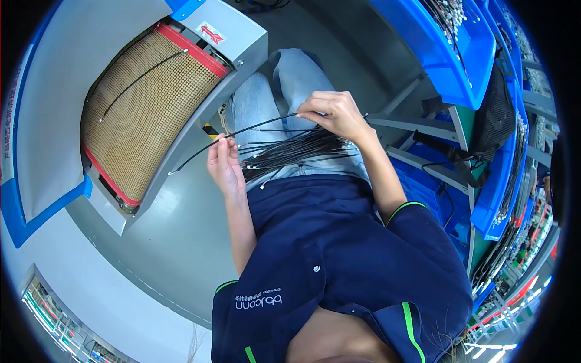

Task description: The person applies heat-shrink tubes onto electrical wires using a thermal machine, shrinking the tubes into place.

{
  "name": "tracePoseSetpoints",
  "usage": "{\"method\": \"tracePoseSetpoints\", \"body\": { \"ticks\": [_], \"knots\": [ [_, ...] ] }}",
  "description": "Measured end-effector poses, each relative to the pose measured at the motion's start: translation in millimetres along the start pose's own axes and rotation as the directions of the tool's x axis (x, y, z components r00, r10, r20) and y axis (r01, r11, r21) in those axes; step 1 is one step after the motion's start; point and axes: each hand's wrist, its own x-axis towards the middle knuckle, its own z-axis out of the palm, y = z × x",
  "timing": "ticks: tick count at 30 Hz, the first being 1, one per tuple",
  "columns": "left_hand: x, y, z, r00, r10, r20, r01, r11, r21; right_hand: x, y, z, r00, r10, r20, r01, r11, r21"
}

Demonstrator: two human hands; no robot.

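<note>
A thin black cable (260, 123) runs slantwise between my two hands. My left hand (226, 166) pinches it between thumb and fingers, and its end with a small pale tip hangs out to the left. Higher up on the right, my right hand (336, 113) is closed on the same cable, with the thumb against the fingers. Below them, a bundle of black cables (296, 148) with small white ends lies across my lap. On the mesh conveyor belt (130, 130) to the left rests a single black cable (140, 77), apart from my hands.
The belt sits in a grey machine housing (247, 37) with red belt edges, close to my left hand. Blue bins (445, 60) holding many cables stand at the right. A black mesh bag (493, 115) hangs beside the metal frame there.
</note>
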Motion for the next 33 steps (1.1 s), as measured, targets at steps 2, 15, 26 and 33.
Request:
{"method": "tracePoseSetpoints", "body": {
  "ticks": [2, 15, 26, 33],
  "knots": [
    [-2, 1, -2, 1.0, -0.007, -0.007, 0.007, 1.0, -0.006, -1, -3, 1, 1.0, -0.003, -0.004, 0.003, 1.0, -0.011],
    [1, 28, 3, 0.999, 0.027, 0.018, -0.028, 0.999, 0.017, 15, -20, -7, 1.0, 0.02, 0.015, -0.02, 1.0, 0.023],
    [-5, 80, 1, 0.998, 0.063, -0.005, -0.063, 0.996, 0.057, 74, -87, -3, 0.989, -0.114, 0.096, 0.121, 0.99, -0.07],
    [1, 134, -9, 0.998, 0.056, -0.009, -0.056, 0.998, 0.037, 119, -147, 55, 0.958, -0.196, 0.211, 0.229, 0.962, -0.146]
  ]
}}
